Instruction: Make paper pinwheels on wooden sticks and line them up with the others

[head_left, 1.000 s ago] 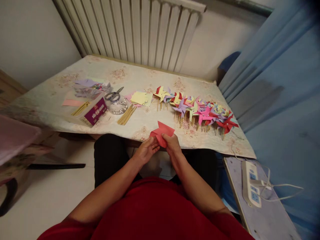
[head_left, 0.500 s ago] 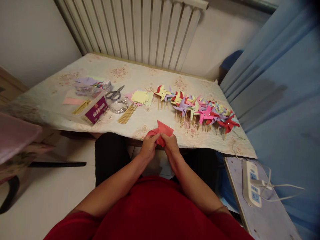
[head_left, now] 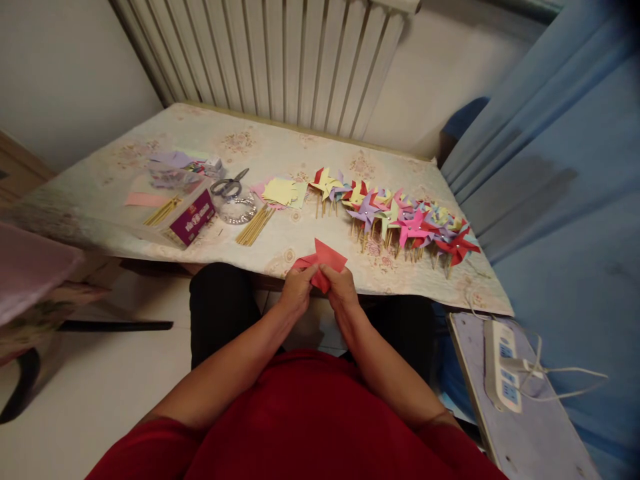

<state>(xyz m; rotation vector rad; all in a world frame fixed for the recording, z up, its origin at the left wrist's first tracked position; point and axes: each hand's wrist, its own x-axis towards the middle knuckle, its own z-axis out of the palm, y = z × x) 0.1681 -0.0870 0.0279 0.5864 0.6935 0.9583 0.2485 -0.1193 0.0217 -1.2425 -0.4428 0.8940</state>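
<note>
Head view | left hand (head_left: 296, 293) and right hand (head_left: 339, 288) both pinch red paper (head_left: 324, 261) at desk (head_left: 300, 243) near edge | keep the flaps pressed flat, corners aligned, likely.

One scissors (head_left: 229, 187), one red paper (head_left: 324, 261), perhaps fifteen pinwheels (head_left: 400, 220)

matt red paper (head_left: 327, 259), folded
</note>
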